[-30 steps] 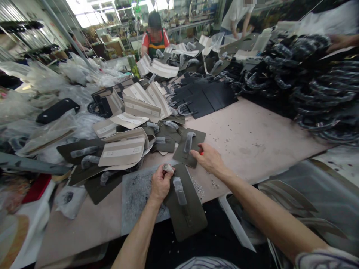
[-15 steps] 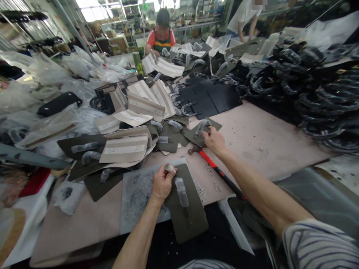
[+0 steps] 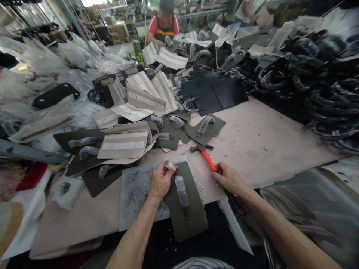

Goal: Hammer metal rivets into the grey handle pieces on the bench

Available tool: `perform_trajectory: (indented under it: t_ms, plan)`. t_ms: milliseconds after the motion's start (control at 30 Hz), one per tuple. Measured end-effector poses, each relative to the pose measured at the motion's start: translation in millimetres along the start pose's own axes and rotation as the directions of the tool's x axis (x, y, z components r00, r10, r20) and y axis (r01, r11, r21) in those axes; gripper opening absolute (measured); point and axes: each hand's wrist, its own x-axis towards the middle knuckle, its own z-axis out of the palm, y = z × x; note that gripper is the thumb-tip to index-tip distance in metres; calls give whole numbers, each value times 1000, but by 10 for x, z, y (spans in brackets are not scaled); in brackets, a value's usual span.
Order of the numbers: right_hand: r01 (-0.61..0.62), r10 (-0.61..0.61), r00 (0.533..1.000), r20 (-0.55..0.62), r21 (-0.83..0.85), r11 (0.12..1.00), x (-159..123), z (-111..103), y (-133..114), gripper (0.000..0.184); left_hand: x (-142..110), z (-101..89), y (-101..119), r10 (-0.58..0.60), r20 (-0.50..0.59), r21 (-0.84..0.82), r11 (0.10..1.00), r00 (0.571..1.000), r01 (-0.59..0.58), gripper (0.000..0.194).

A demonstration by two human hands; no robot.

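My left hand [image 3: 160, 181] is closed around a small round punch tool [image 3: 169, 164], held upright on the top edge of a dark olive leather panel [image 3: 186, 209] with a plastic-wrapped strap. That panel lies on a grey, pitted cutting pad [image 3: 135, 194] at the table's near edge. My right hand [image 3: 229, 178] grips the handle of a red-handled hammer [image 3: 205, 154], which lies on the table with its head pointing away. Farther back rests another olive panel [image 3: 206, 128] with a wrapped strap.
A heap of olive and beige panels [image 3: 131, 138] covers the table's left middle. Black panels [image 3: 213, 95] and black wrapped handles [image 3: 322, 78] pile up at the right. Plastic bags [image 3: 56, 71] lie at the far left. A person in a red shirt [image 3: 164, 28] works across the table.
My right hand left the olive panel on the pile farther back, drew back toward me and closed on the hammer's handle. My left hand stayed on the punch.
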Motion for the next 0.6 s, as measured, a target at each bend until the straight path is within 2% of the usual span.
perform_trajectory:
  t_ms: [33, 67, 133, 167, 200, 233, 300, 367, 433, 533, 600]
  plan:
    - [-63, 42, 994, 100, 214, 975, -14, -1, -33, 11, -3, 1, -4, 9, 3, 13, 1000, 1000, -9, 18]
    - [-155, 68, 975, 213, 425, 892, -33, 4, -65, 14, -6, 2, -8, 21, 4, 31, 999, 1000, -22, 17]
    - [-346, 61, 917, 394, 710, 614, -84, 28, -115, 21, -9, 6, -11, 45, 3, 71, 996, 999, -45, 15]
    - [-415, 51, 892, 449, 770, 485, -113, 41, -131, 22, -10, 9, -9, 54, 1, 85, 995, 999, -53, 14]
    - [-463, 45, 873, 486, 795, 392, -147, 50, -144, 20, -9, 12, -3, 60, -2, 92, 994, 998, -59, 13]
    - [-495, 50, 860, 508, 804, 331, -184, 54, -155, 17, -6, 14, 7, 65, -2, 94, 993, 998, -65, 12]
    - [-538, 71, 837, 542, 794, 284, -278, 38, -188, 14, 5, 14, 36, 79, 16, 95, 992, 997, -80, 11]
    - [-528, 79, 842, 534, 785, 323, -397, -15, -253, 17, 20, 7, 75, 96, 76, 112, 988, 992, -104, 9]
    - [-416, 58, 897, 438, 793, 444, -528, -106, -359, 26, 33, 0, 111, 115, 161, 153, 978, 980, -140, 9]
    - [-57, -49, 990, 129, 704, 708, -697, -279, -556, 37, 34, -1, 132, 164, 236, 214, 953, 958, -215, 11]
    - [199, -175, 980, -93, 479, 855, -764, -368, -664, 37, 20, 7, 116, 197, 229, 225, 942, 953, -249, 12]
